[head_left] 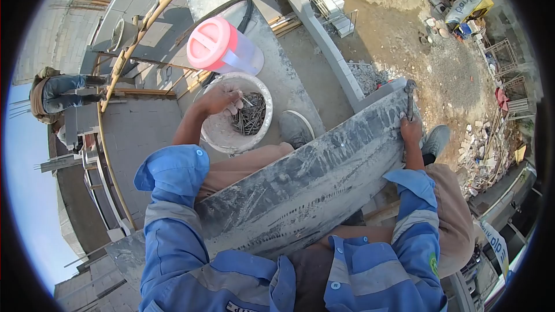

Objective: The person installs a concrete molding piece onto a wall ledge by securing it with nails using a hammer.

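Note:
My left hand [221, 99] is over a round, whitish bucket [267, 104], its fingers bent and pinched together at what looks like a nail. A heap of loose grey nails [250, 117] lies in the bucket, partly behind the fingers. On the right, my right hand [411, 130] is wrapped around the handle of a hammer [410, 95], its head pointing up and away from me. That hand rests at the far right end of a long, dark, scuffed board [300, 188], which lies slanted across my lap.
A clear jug with a pink lid [215, 43] stands behind the bucket on a concrete ledge [289, 92]. A black hose [237, 3] lies beyond it. Bamboo poles [124, 58] and another person [55, 92] are at left. Ground with rubble [480, 156] lies far below at right.

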A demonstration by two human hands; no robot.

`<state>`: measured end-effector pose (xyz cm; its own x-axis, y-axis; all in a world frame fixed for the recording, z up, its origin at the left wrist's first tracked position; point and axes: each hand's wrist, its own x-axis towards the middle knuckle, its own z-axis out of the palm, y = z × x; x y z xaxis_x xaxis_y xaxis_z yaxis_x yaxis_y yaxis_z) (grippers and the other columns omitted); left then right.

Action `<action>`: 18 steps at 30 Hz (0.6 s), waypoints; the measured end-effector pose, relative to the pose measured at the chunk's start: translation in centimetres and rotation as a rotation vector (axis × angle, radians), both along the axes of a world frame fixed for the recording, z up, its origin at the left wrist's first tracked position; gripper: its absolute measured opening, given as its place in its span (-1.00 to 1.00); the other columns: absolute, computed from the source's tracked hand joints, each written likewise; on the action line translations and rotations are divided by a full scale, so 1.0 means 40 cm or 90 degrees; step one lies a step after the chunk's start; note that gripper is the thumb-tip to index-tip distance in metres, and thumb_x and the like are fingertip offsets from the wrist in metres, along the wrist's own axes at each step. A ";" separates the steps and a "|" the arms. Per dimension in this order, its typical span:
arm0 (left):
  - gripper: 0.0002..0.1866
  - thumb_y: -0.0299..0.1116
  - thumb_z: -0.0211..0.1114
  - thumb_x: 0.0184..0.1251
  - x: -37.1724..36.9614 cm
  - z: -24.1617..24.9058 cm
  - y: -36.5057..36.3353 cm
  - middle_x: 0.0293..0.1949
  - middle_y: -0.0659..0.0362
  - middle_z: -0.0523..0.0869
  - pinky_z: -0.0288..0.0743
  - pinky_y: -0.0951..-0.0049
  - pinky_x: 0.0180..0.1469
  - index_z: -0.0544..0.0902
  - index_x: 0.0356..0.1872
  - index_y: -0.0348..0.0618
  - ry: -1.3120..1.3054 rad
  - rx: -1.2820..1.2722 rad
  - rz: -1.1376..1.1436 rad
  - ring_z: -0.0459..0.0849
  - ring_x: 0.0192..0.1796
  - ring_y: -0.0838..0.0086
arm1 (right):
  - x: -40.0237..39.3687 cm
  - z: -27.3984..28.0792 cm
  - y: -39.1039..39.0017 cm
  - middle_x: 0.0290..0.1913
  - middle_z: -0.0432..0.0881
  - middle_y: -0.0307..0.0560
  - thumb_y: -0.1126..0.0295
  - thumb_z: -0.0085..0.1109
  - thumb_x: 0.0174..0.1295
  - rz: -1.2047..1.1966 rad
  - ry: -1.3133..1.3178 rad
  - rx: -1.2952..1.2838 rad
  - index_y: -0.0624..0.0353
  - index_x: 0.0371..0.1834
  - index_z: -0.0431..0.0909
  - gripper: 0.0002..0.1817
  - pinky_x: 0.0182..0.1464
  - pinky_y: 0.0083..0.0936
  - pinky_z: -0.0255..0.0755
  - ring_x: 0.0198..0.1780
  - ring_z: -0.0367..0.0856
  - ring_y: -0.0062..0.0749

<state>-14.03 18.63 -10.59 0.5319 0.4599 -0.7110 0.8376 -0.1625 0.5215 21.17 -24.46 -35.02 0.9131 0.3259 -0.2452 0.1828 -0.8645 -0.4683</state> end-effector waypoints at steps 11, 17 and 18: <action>-0.87 -0.39 0.10 0.48 0.340 0.090 -0.255 -0.21 0.08 0.78 0.63 0.52 -0.25 0.53 -0.22 -0.24 -0.141 -0.131 -0.186 0.72 -0.30 0.58 | -0.021 0.022 0.009 -0.10 0.69 0.34 -0.06 0.15 0.19 -0.150 0.108 0.073 0.16 -0.02 0.67 -0.47 0.09 0.02 0.47 0.02 0.65 0.26; -0.84 -0.35 0.14 0.52 0.675 -0.240 -0.431 -0.27 0.05 0.77 0.64 0.53 -0.30 0.51 -0.11 -0.24 -0.288 -0.121 -0.171 0.74 -0.35 0.52 | -0.015 0.009 -0.006 -0.09 0.73 0.20 0.07 0.17 0.20 -0.191 0.159 0.135 0.10 -0.05 0.69 -0.60 0.08 -0.04 0.50 0.01 0.68 0.16; -0.85 -0.38 0.15 0.51 0.719 -0.292 -0.465 -0.27 0.04 0.77 0.64 0.52 -0.30 0.52 -0.09 -0.26 -0.307 -0.108 -0.155 0.74 -0.35 0.52 | -0.017 -0.001 -0.007 -0.10 0.72 0.22 0.04 0.18 0.20 -0.190 0.151 0.128 0.13 -0.07 0.68 -0.58 0.07 -0.03 0.49 0.00 0.68 0.17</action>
